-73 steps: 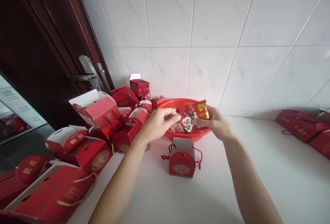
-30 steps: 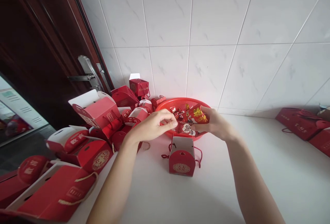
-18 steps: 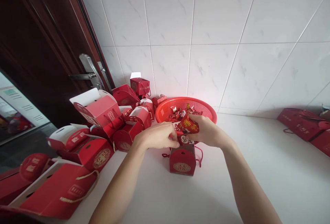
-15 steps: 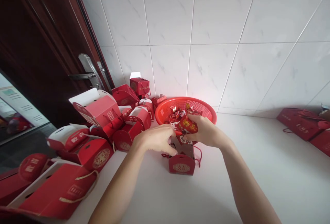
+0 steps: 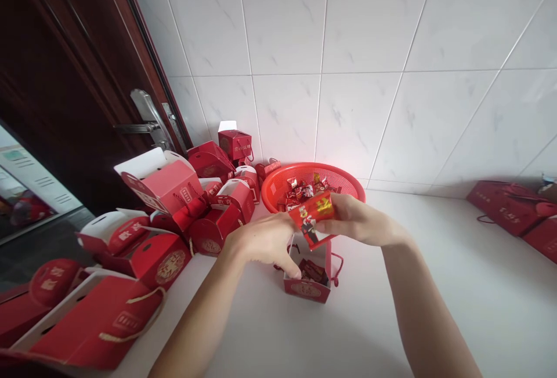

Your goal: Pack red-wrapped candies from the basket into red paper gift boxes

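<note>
A small open red gift box (image 5: 307, 289) sits on the white tabletop in front of me, with wrapped sweets (image 5: 312, 272) inside and a red cord handle at its right. My left hand (image 5: 265, 243) is closed on the box's left side, thumb at the inner front corner; its fingertips are partly hidden behind the packet. Above the box, my right hand (image 5: 363, 221) pinches a shiny red and gold packet (image 5: 311, 220) with printed figures. Just behind both hands stands a red plastic basket (image 5: 278, 178) holding several wrapped sweets (image 5: 304, 189).
Several red gift boxes (image 5: 169, 189), some with open lids, crowd the left side, stacked in places. More red boxes (image 5: 507, 207) lie at the far right against the tiled wall (image 5: 361, 24). A dark wooden door (image 5: 78, 47) with a metal handle (image 5: 148, 120) is at the left.
The packet in my right hand has turned, showing its printed figures. The gift box's front flap has tipped down toward me, so the sweets inside now show. My left hand has stayed nearly in place.
</note>
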The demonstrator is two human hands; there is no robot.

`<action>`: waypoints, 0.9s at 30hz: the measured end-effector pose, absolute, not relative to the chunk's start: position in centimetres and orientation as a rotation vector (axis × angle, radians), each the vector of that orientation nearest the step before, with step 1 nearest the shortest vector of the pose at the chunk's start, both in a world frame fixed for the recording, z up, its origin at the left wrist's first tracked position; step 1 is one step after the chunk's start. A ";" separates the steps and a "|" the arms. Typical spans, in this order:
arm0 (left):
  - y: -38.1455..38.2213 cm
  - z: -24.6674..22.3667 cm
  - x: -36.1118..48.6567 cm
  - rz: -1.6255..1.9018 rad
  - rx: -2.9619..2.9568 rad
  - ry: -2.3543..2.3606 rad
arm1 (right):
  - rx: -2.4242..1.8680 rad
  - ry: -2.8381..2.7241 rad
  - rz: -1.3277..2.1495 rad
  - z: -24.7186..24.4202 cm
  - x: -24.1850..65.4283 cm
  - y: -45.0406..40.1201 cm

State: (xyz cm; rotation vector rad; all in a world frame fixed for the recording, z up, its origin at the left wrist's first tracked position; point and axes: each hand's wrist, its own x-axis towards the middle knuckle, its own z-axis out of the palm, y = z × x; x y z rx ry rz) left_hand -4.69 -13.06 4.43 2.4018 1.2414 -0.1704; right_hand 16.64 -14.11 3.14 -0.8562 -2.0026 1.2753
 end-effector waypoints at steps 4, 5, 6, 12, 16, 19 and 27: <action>-12.9 4.6 -4.9 -0.175 2.291 1.318 | -0.780 -2.137 1.373 2.5 16.4 -13.5; -12.7 4.5 -5.0 -0.184 2.297 1.316 | -0.790 -2.175 1.351 2.5 16.4 -13.4; -12.5 4.4 -5.2 -0.196 2.320 1.302 | -0.829 -2.212 1.315 2.5 16.4 -13.4; -11.2 3.7 -5.4 -0.358 2.458 1.265 | -1.366 -2.381 1.035 3.4 16.5 -14.1; -10.8 3.4 -5.3 -0.368 2.463 1.251 | -1.527 -2.492 0.935 3.8 15.8 -14.8; -10.6 3.3 -5.5 -0.338 2.456 1.228 | -1.487 -2.556 0.861 3.7 15.1 -15.0; -10.7 3.4 -5.6 -0.323 2.437 1.225 | -1.610 -2.498 0.754 2.9 14.8 -15.4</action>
